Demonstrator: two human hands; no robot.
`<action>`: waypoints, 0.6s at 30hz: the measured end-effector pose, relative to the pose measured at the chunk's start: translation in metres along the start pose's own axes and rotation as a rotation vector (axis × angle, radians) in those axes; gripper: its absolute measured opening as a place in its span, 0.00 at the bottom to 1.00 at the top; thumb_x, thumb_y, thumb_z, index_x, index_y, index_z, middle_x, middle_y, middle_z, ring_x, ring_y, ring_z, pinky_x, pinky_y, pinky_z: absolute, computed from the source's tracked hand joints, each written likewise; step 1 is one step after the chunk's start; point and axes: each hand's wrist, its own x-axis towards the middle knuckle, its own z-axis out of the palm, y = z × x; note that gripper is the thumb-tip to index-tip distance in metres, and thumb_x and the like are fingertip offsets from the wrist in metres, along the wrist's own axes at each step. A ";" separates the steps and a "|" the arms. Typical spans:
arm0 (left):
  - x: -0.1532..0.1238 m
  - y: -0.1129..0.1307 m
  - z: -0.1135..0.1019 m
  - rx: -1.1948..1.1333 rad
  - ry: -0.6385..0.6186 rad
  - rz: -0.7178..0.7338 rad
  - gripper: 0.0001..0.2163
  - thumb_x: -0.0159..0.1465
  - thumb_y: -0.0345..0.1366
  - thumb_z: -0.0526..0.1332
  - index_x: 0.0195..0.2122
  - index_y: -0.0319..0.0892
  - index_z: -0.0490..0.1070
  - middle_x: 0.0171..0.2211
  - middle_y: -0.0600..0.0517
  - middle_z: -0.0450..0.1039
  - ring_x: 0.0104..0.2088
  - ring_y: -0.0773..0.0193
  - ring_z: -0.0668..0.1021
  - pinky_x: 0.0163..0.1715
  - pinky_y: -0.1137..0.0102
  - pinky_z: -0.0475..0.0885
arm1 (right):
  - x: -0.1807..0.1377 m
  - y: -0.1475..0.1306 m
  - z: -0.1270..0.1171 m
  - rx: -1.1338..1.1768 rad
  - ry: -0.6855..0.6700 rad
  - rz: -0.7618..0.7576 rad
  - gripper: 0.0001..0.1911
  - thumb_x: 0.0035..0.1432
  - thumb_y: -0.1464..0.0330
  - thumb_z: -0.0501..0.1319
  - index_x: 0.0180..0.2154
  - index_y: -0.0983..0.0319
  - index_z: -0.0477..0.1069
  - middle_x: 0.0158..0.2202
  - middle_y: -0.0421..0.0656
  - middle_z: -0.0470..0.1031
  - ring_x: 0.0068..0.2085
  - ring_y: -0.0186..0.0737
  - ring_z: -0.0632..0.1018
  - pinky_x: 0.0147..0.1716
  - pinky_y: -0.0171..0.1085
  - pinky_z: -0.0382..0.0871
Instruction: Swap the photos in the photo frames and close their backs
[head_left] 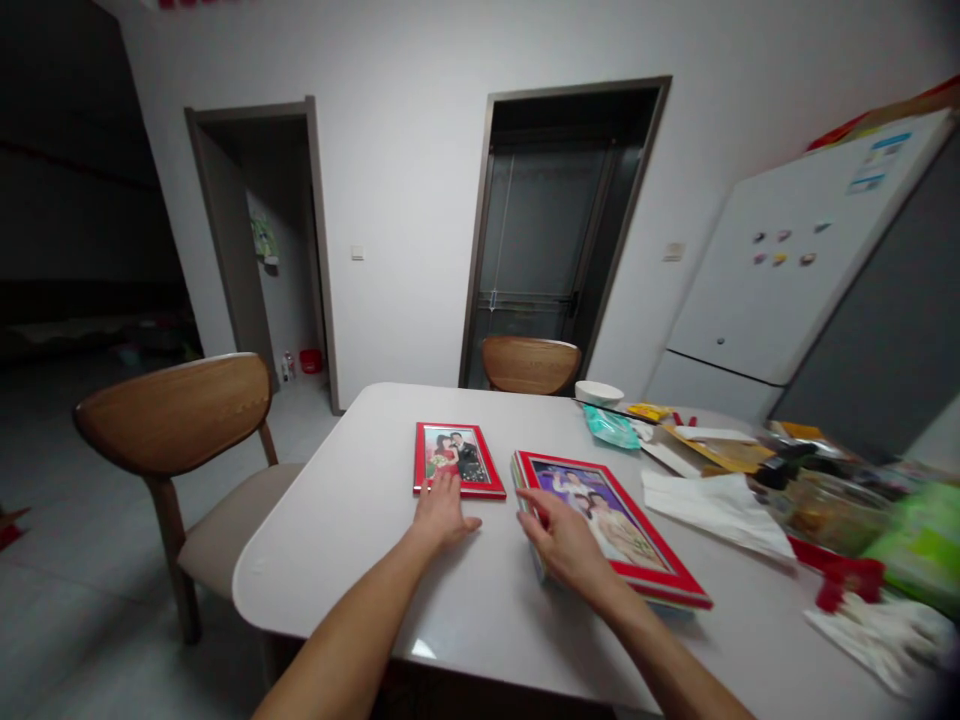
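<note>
A small red photo frame (496,487) with a picture of a couple lies flat on the white table. My left hand (441,510) is open, its fingertips touching the near edge of that frame and its thumb out to the right. To the right is a stack of photo frames; the top one is a larger red photo frame (622,515) with a couple's picture on purple. My right hand (566,545) rests at the stack's left edge, index finger and thumb slightly apart. Its other fingers are partly hidden.
White paper (712,505), a teal packet (611,427), a white bowl (598,393), a clear container (840,510) and a green package (922,545) crowd the table's right side. Wooden chairs stand at the left (180,415) and far side (531,365). A fridge (795,250) stands behind.
</note>
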 end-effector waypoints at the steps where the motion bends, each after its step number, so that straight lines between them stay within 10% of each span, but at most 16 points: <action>1: 0.001 -0.003 -0.004 0.022 0.004 -0.006 0.33 0.48 0.40 0.61 0.53 0.32 0.52 0.55 0.37 0.51 0.56 0.46 0.52 0.53 0.54 0.44 | -0.004 -0.011 0.012 0.058 -0.035 -0.049 0.18 0.47 0.65 0.53 0.41 0.62 0.69 0.43 0.47 0.71 0.45 0.43 0.70 0.46 0.42 0.59; 7: -0.049 0.004 -0.020 0.113 -0.003 -0.006 0.22 0.46 0.40 0.63 0.42 0.37 0.65 0.46 0.41 0.63 0.49 0.47 0.62 0.48 0.58 0.56 | -0.018 -0.029 0.043 0.209 -0.002 -0.005 0.18 0.44 0.67 0.56 0.41 0.62 0.69 0.43 0.47 0.70 0.46 0.44 0.69 0.49 0.43 0.57; 12: -0.119 0.019 -0.012 0.091 -0.045 0.129 0.32 0.38 0.45 0.67 0.45 0.38 0.62 0.49 0.43 0.60 0.50 0.47 0.61 0.50 0.56 0.53 | -0.027 -0.017 0.047 0.261 -0.030 0.098 0.21 0.44 0.66 0.56 0.43 0.62 0.67 0.44 0.47 0.70 0.47 0.45 0.68 0.49 0.43 0.57; 18: -0.135 0.029 0.003 0.115 -0.023 0.198 0.25 0.43 0.37 0.66 0.43 0.39 0.62 0.44 0.46 0.63 0.44 0.53 0.65 0.46 0.59 0.59 | -0.036 -0.019 0.045 0.300 -0.023 0.198 0.24 0.44 0.62 0.55 0.45 0.64 0.65 0.45 0.49 0.69 0.46 0.47 0.69 0.45 0.44 0.61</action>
